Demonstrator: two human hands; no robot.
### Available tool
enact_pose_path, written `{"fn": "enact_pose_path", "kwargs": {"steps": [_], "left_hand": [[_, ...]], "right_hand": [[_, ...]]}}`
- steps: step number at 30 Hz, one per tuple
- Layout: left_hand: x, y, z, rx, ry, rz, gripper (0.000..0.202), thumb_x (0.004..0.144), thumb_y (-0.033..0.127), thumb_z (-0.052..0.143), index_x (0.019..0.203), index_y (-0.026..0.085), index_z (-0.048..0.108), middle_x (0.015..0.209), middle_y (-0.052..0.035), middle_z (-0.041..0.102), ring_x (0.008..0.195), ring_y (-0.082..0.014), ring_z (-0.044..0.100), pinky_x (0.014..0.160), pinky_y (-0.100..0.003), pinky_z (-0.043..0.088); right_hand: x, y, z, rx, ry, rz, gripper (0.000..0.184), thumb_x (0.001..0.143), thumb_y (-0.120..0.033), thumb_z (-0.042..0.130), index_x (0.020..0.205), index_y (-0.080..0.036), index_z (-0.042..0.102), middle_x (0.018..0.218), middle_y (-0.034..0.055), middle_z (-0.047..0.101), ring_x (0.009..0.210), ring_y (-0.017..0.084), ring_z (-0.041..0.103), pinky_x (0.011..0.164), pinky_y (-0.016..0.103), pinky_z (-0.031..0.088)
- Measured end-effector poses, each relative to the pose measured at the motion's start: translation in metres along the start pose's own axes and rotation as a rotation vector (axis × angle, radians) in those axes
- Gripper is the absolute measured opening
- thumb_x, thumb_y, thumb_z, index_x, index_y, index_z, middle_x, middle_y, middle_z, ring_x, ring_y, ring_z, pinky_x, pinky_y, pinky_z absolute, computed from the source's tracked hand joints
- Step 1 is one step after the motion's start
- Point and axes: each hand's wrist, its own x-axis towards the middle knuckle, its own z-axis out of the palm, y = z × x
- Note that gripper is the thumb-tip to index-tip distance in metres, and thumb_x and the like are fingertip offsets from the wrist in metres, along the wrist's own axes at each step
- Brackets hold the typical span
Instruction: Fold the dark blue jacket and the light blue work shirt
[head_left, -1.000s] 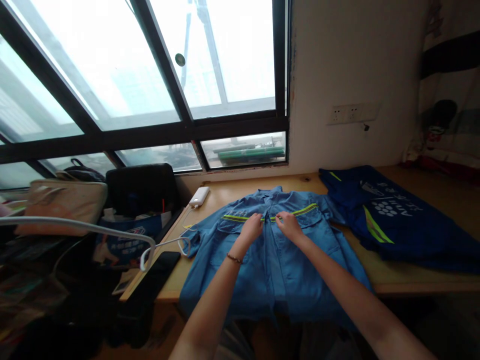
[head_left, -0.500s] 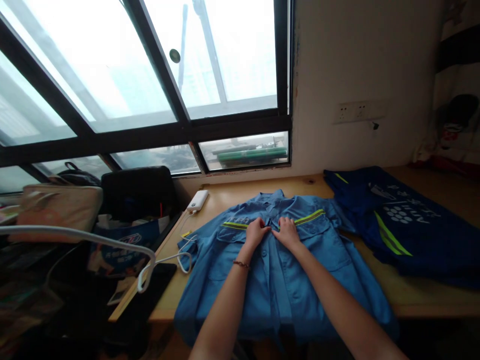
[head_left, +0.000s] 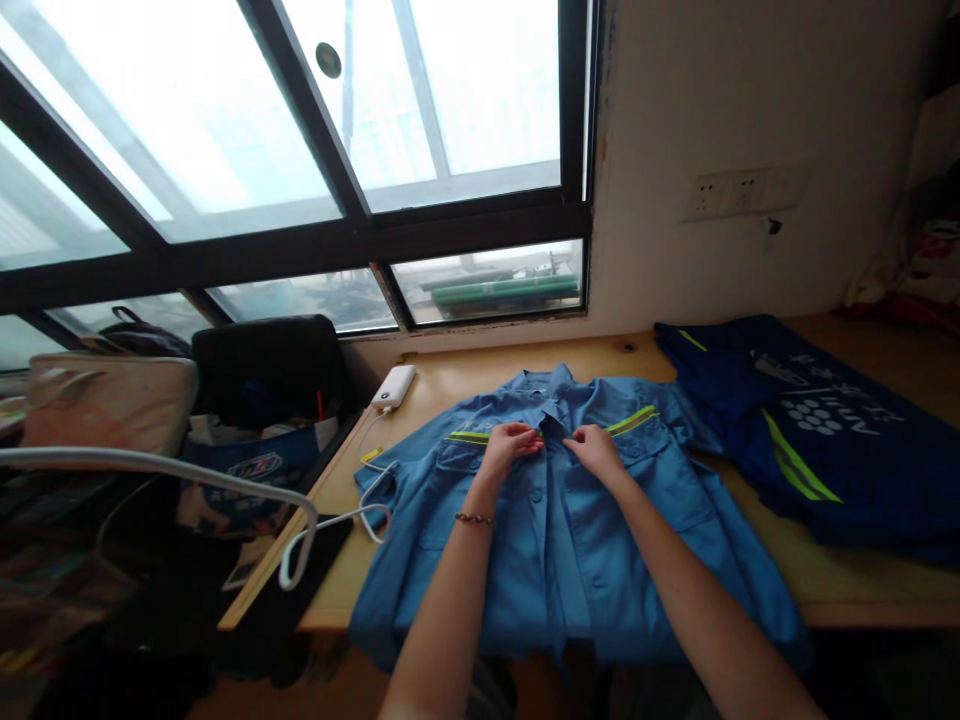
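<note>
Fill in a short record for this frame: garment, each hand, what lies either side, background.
garment: light-blue cloth shirt with yellow-green stripes, spread on a pale wooden table, front parted below the hands
left hand: at one front edge, grip unclear
right hand: fingertips pinched at the opposite front edge
right side: dark-blue garment with white print
left side: white rectangular device, cable attached
background: black-framed window, white wall socket panel
</note>
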Motion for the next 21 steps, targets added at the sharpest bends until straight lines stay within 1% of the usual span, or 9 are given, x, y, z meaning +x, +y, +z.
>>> {"fn": "enact_pose_path", "kwargs": {"steps": [2,4,5,6,9,12,14,17,21], "left_hand": [[-0.003,0.002,-0.002,-0.061,-0.034,-0.01,0.024,0.062,0.02,0.069,0.078,0.008,0.057,0.072,-0.0085,0.065,0.069,-0.0173,0.064,0.069,-0.028,0.052],[-0.006,0.004,-0.002,-0.088,-0.067,-0.021,0.025,0.063,0.021,0.069,0.08,0.007,0.057,0.076,-0.0104,0.065,0.072,-0.0188,0.064,0.071,-0.03,0.052],[-0.008,0.005,-0.002,-0.094,-0.082,-0.029,0.026,0.063,0.022,0.07,0.08,0.007,0.058,0.078,-0.011,0.065,0.073,-0.0194,0.064,0.072,-0.031,0.052],[-0.009,0.005,-0.002,-0.096,-0.093,-0.039,0.026,0.063,0.022,0.07,0.081,0.007,0.058,0.079,-0.0112,0.065,0.074,-0.0197,0.064,0.073,-0.031,0.051],[-0.01,0.005,-0.002,-0.094,-0.082,-0.051,0.027,0.062,0.023,0.07,0.081,0.008,0.058,0.078,-0.0107,0.066,0.075,-0.0197,0.064,0.072,-0.031,0.052],[-0.01,0.004,-0.002,-0.086,-0.039,-0.036,0.028,0.061,0.024,0.071,0.081,0.008,0.06,0.077,-0.0106,0.066,0.073,-0.0195,0.064,0.07,-0.029,0.052],[-0.01,0.002,-0.003,-0.085,-0.02,-0.023,0.029,0.061,0.025,0.071,0.081,0.008,0.061,0.078,-0.0109,0.066,0.073,-0.0194,0.064,0.07,-0.028,0.052],[-0.01,0.002,-0.003,-0.097,-0.003,-0.004,0.029,0.061,0.026,0.072,0.081,0.008,0.062,0.078,-0.0112,0.066,0.072,-0.0188,0.064,0.07,-0.028,0.052],[-0.01,0.002,-0.002,-0.109,-0.002,-0.004,0.028,0.058,0.025,0.073,0.079,0.008,0.063,0.075,-0.0106,0.066,0.069,-0.0181,0.064,0.067,-0.027,0.052]], "right_hand": [[0.0,-0.002,0.001,0.415,-0.18,0.007,0.023,0.068,-0.037,0.059,0.065,-0.014,0.06,0.059,0.0017,0.054,0.059,0.015,0.052,0.054,0.024,0.038],[-0.001,-0.005,0.004,0.768,-0.312,0.015,0.029,0.067,-0.041,0.06,0.074,-0.014,0.062,0.062,0.0001,0.056,0.056,0.011,0.051,0.052,0.022,0.038],[-0.002,-0.006,0.006,0.87,-0.342,0.032,0.03,0.065,-0.042,0.061,0.076,-0.014,0.062,0.062,-0.0005,0.056,0.055,0.01,0.05,0.051,0.02,0.038],[-0.002,-0.007,0.008,0.922,-0.348,0.057,0.031,0.064,-0.042,0.064,0.076,-0.014,0.063,0.06,-0.0012,0.055,0.053,0.008,0.048,0.05,0.019,0.037],[-0.002,-0.006,0.017,0.934,-0.285,0.137,0.03,0.058,-0.039,0.068,0.072,-0.012,0.065,0.054,-0.0026,0.052,0.047,0.005,0.044,0.046,0.017,0.034],[-0.002,-0.006,0.023,0.958,-0.254,0.131,0.029,0.057,-0.038,0.069,0.072,-0.013,0.066,0.058,-0.0002,0.057,0.051,0.007,0.048,0.046,0.017,0.036],[-0.002,-0.007,0.024,0.989,-0.251,0.1,0.028,0.058,-0.037,0.068,0.072,-0.013,0.067,0.064,0.0021,0.061,0.055,0.008,0.052,0.05,0.019,0.039],[-0.003,-0.008,0.026,1.014,-0.25,0.043,0.027,0.06,-0.035,0.067,0.077,-0.015,0.067,0.071,0.0036,0.064,0.062,0.011,0.056,0.059,0.022,0.044],[-0.003,-0.01,0.027,0.941,-0.165,-0.107,0.024,0.064,-0.032,0.063,0.081,-0.017,0.068,0.084,0.0039,0.062,0.07,0.013,0.057,0.066,0.026,0.047]]}}
